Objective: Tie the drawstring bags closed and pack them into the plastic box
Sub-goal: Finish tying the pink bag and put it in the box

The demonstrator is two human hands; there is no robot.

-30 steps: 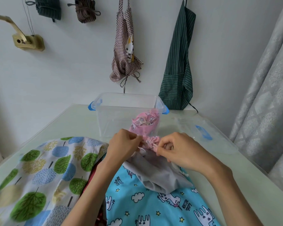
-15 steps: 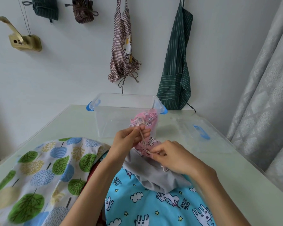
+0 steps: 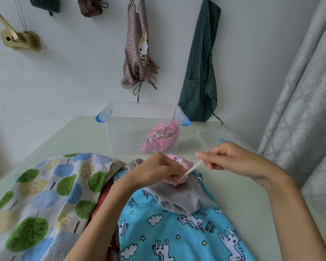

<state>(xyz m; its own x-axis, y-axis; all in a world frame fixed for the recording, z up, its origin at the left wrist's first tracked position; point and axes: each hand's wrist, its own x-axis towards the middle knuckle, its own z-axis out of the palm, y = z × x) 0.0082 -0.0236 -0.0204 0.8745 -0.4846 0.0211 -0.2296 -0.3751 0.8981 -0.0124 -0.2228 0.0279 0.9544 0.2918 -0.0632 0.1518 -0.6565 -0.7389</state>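
Observation:
A small pink drawstring bag (image 3: 179, 161) sits on a grey bag (image 3: 183, 198) in front of me. My left hand (image 3: 158, 170) grips the pink bag at its gathered neck. My right hand (image 3: 231, 157) pinches the cream drawstring (image 3: 193, 167) and holds it taut, up and to the right. A clear plastic box (image 3: 120, 129) with blue handles stands behind, and a tied pink bag (image 3: 162, 138) lies inside at its right. A blue unicorn-print bag (image 3: 177, 232) and a tree-print bag (image 3: 45, 194) lie near me.
The box's clear lid (image 3: 211, 136) lies on the pale green table (image 3: 73, 132) to the right of the box. Aprons hang on the wall behind. A grey curtain (image 3: 309, 110) hangs at the right.
My right hand has moved away to the right and upward, drawing the cord out taut. My left hand has dropped lower onto the pink bag's neck.

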